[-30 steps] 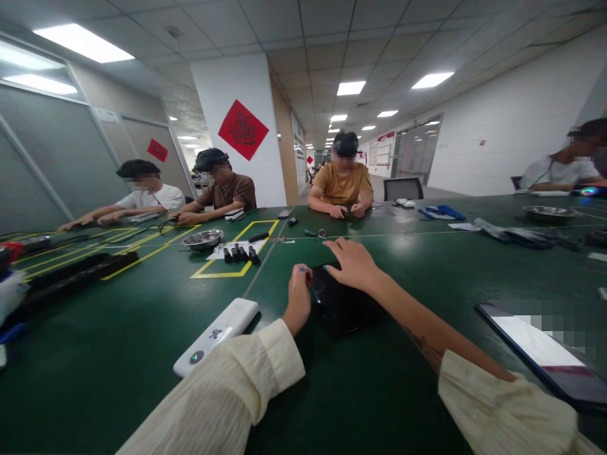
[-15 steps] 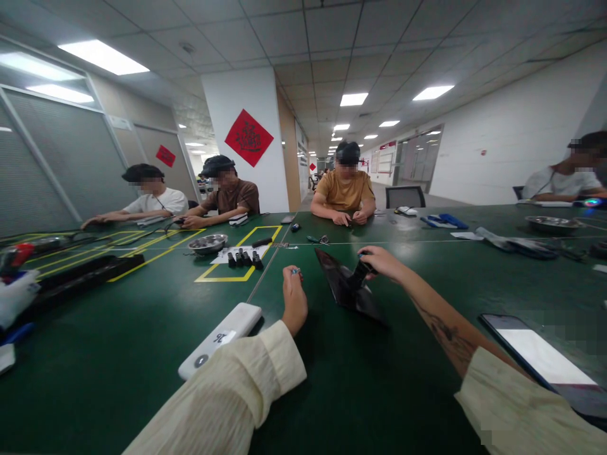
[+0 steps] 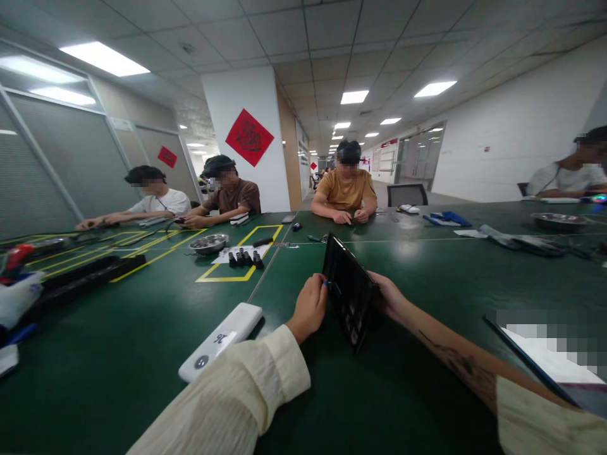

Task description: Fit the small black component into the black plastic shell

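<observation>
The black panel [image 3: 351, 294] stands steeply tilted above the near middle of the table [image 3: 156, 284], between the person's two hands. The right hand [image 3: 389, 296] has its grip on the panel's right side, with most of the fingers hidden behind it. The left hand [image 3: 310, 303] is curled in, its fingertips at the panel's left edge; whether that grip pinches the edge or merely rests against it, I cannot tell. The glossy face looks smooth, so the likeliest trouble is a slip: if the right hand loosens while the left gives little support, the panel could swing or fall flat. The lower corner hangs close over the table, and whether it touches is unclear; a sudden tilt could knock or scrape it there. Just beside the left forearm lies a white power bank [image 3: 220, 341], which a careless sweep of the sleeve might push. On the right, a phone [image 3: 545, 351] lies near the other sleeve, open to the same kind of nudge. Farther out, black cylinders [image 3: 244, 258] and a metal bowl [image 3: 208, 251] sit well apart from the panel.
</observation>
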Tool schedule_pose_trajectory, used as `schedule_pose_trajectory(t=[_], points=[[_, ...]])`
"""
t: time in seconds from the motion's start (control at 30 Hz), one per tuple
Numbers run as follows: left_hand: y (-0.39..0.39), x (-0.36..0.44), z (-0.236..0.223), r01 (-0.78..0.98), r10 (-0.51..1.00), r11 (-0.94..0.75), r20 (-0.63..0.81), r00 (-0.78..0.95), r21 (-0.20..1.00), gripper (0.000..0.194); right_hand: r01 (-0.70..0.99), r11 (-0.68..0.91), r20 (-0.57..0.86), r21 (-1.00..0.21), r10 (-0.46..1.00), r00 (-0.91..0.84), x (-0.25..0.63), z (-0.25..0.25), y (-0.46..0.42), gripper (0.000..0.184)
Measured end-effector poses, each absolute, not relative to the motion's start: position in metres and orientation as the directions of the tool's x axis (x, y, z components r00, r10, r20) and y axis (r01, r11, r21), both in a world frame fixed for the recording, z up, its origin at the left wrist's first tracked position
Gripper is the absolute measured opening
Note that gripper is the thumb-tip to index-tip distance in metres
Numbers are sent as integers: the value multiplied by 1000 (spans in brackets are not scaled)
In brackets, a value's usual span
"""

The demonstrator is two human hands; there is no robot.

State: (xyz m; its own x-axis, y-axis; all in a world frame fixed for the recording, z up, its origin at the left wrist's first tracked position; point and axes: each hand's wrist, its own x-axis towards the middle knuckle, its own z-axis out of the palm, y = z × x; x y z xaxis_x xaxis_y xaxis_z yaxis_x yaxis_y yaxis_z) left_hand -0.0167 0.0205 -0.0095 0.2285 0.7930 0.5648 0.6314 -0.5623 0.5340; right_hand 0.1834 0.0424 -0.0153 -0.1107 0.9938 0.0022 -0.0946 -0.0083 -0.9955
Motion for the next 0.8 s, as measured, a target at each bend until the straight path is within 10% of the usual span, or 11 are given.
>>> schedule_pose_trajectory(t=[0.8], points=[[24,-18,-16,812,666,-582,601,441,48,22,-431,11,84,-902,985,-149,174,-31,35,35]])
